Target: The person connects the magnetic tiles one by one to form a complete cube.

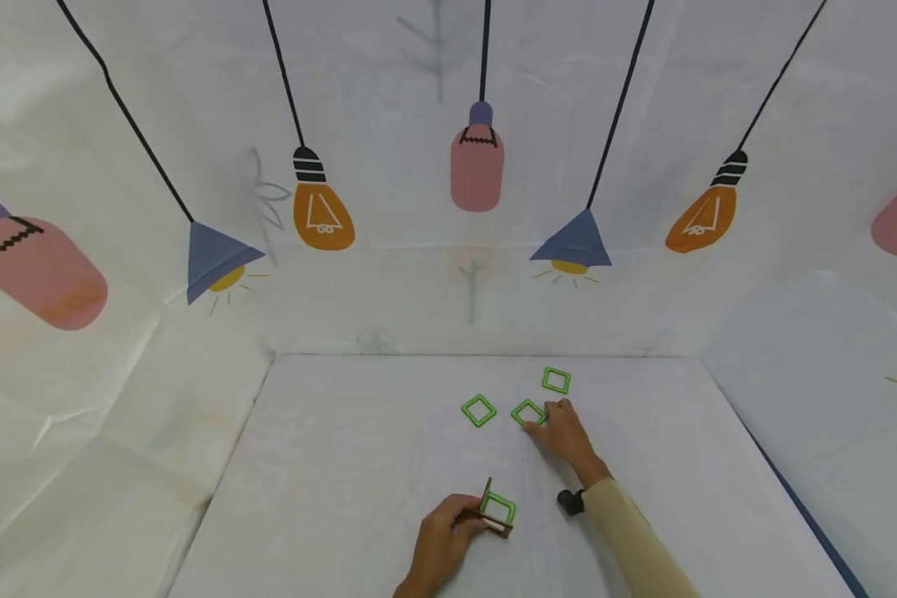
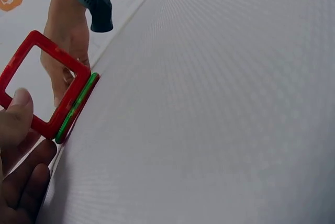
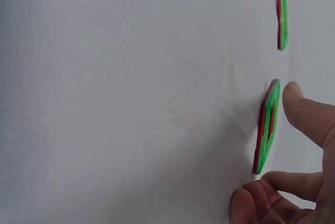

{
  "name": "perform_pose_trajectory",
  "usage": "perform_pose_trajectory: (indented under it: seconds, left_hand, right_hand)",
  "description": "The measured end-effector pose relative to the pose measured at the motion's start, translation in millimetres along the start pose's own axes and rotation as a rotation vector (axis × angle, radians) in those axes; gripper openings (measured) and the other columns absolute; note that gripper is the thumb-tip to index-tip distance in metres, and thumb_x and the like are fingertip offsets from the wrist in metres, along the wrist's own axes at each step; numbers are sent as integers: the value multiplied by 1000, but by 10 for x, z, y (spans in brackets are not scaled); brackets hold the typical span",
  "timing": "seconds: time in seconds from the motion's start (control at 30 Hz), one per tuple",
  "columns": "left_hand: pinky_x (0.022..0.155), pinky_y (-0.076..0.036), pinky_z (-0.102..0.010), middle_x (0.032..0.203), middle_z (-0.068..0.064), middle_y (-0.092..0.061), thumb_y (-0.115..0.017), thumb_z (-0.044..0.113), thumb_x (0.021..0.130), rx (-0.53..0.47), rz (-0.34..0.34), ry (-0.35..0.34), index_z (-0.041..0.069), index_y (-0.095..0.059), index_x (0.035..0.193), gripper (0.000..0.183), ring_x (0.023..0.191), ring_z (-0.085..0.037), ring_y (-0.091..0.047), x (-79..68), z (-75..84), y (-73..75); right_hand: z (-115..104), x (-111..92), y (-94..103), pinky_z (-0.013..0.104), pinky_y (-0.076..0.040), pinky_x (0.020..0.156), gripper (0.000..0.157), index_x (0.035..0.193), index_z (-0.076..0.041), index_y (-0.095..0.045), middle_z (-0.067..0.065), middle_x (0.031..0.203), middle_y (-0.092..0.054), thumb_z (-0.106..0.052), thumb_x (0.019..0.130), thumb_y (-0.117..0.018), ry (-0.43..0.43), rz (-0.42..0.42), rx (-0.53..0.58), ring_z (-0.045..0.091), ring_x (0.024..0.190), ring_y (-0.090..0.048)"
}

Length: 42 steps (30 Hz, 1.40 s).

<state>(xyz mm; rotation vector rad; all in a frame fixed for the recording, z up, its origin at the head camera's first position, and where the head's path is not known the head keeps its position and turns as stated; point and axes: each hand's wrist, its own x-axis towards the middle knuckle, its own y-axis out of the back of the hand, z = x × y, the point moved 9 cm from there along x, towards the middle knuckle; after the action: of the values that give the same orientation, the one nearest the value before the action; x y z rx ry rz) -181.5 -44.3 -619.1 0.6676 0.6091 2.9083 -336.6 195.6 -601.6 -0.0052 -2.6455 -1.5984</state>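
On the tabletop [image 1: 329, 473], the left frame [image 1: 488, 403] lies left of the middle frame [image 1: 520, 406]; the rear frame [image 1: 557, 371] lies behind both, to the right. Right fingers [image 1: 552, 408] are beside the middle frame. Joined frames [image 1: 512, 512] sit in front, at the left fingers [image 1: 463, 502].

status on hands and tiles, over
Left hand: grips red plastic open-square tile. Right hand: at loose green-topped plastic open-square tile, contact unclear. Two matching loose tiles nearby, no obstruction seen.

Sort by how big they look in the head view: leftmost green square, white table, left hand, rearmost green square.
1. White table
2. Left hand
3. Leftmost green square and rearmost green square: too alike to rank.
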Motion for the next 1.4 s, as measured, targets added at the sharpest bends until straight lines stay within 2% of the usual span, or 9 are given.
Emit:
perform_pose_trajectory:
  seconds: [0.2,0.37,0.53,0.6,0.73,0.83,0.97,1.17,1.4]
  left_hand:
    - [98,-51,-22,126,-2,-69,-81,27,81,102,-6,-95,21,-70,100,24,114,-17,-67,-3,82,-5]
    - [95,-54,-31,137,-2,-64,-82,35,80,156,-58,-106,25,-66,97,25,117,-15,-66,-5,96,-30]
    - [92,-54,-37,140,1,-62,-81,37,80,188,-81,-145,27,-65,97,25,120,-17,-64,-8,140,-45]
    - [92,-53,-37,139,1,-62,-82,36,80,187,-82,-148,26,-65,98,26,121,-18,-64,-3,152,-48]
    - [86,-53,-29,133,4,-66,-82,37,81,171,-95,-115,23,-61,115,42,110,-11,-65,5,129,-56]
    - [83,-53,-24,130,4,-67,-81,38,82,127,-121,-61,21,-52,129,58,103,-7,-64,7,75,-67]
    - [84,-53,-23,135,1,-65,-80,38,83,79,-155,-19,17,-44,142,72,109,-8,-65,8,25,-83]
    - [83,-54,-23,130,3,-65,-78,41,83,133,-158,-64,13,-45,147,78,107,-7,-64,8,51,-80]
    - [83,-54,-23,124,4,-65,-78,42,84,148,-151,-81,16,-47,147,75,103,-7,-63,6,81,-69]
  right_hand:
    - [36,37,-57,48,-50,84,59,122,8,-59,24,116,-52,-32,85,-80,-80,-27,58,31,97,-52]
    - [-21,-1,-76,47,-50,82,56,128,0,-48,22,112,-58,-20,86,-79,-82,-37,138,29,95,-56]
    - [-94,-116,-64,39,-48,70,48,127,-6,-51,12,92,-64,-10,86,-77,-13,-21,167,21,79,-55]
    - [-117,-166,-47,35,-47,68,36,117,-6,-59,8,88,-65,-9,86,-77,23,-5,168,17,76,-54]
    - [-147,-265,-16,29,-47,66,12,91,-9,-67,0,81,-65,-8,85,-77,83,18,164,11,73,-54]
    - [-171,-352,-11,26,-47,65,10,85,-12,-70,-3,80,-65,-7,84,-78,98,1,185,8,73,-53]
    - [-268,-492,-17,23,-46,65,11,85,-16,-72,-7,83,-65,-8,82,-80,132,-44,237,5,73,-53]
    - [-511,-726,-17,21,-49,64,16,84,-19,-73,-11,84,-67,-6,81,-80,290,-60,259,-2,73,-54]
    - [-690,-903,-97,20,-51,63,15,84,-19,-74,-11,84,-68,-5,82,-79,366,-147,264,-4,73,-56]
